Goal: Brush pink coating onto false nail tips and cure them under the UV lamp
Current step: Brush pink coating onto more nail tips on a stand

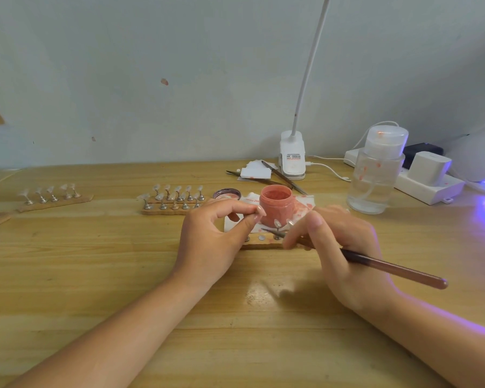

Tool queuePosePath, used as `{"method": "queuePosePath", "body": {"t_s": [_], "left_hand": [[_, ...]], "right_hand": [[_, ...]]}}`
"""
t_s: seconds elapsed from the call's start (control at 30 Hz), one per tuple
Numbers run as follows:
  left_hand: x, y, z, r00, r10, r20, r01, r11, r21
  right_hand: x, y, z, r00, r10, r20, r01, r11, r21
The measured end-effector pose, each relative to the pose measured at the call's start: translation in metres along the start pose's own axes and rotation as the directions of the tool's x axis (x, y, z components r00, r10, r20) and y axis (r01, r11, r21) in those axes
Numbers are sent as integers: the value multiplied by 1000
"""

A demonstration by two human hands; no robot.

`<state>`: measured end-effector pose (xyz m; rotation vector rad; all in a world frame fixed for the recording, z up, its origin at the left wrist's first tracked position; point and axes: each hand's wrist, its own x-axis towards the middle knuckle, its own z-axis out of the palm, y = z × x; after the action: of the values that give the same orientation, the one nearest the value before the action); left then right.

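We found both hands working over a wooden strip (259,244) that lay on the table (123,275) just in front of an open jar of pink coating (275,204). The left hand (210,242) had its thumb and fingers curled together, pinching something small at the fingertips beside the jar; we could not make out whether it was a nail tip or its stand. The right hand (339,247) gripped a brush (389,268), its handle running out to the right and its fine end pointing left over the strip. Much of the strip was hidden behind the two hands, and we saw only a few nail tips (277,223) on stands between them. The jar stood on a stained paper sheet (305,204), largely covered, with the jar's lid (226,194) just to the left. Two further racks of nail tips (174,198) sat behind the left hand, another rack (53,196) lay well to the left, and one more was cut off at the left edge. The UV lamp (482,155) was cropped by the right edge, casting violet light onto the table. A clear bottle (375,175) stood near it.
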<state>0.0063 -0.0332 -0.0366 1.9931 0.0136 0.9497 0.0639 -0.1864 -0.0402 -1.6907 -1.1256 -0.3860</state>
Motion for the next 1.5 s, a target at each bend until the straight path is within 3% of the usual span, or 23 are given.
{"method": "queuePosePath", "body": {"t_s": [0.07,0.17,1.1,1.5], "left_hand": [[0,0,0,1000,-7,-2,7,1000,-4],[-1,1,0,1000,-13,9,13,999,-32],[-1,-3,2,1000,-26,15,26,999,35],[0,-3,3,999,-27,19,27,1000,15]], "right_hand": [[-4,0,-1,990,-74,-117,78,997,30],[-3,-1,-1,982,-78,-174,79,997,-3],[-3,7,3,972,-185,-144,158,970,-184],[-3,9,4,968,-188,-164,165,976,-143]]}}
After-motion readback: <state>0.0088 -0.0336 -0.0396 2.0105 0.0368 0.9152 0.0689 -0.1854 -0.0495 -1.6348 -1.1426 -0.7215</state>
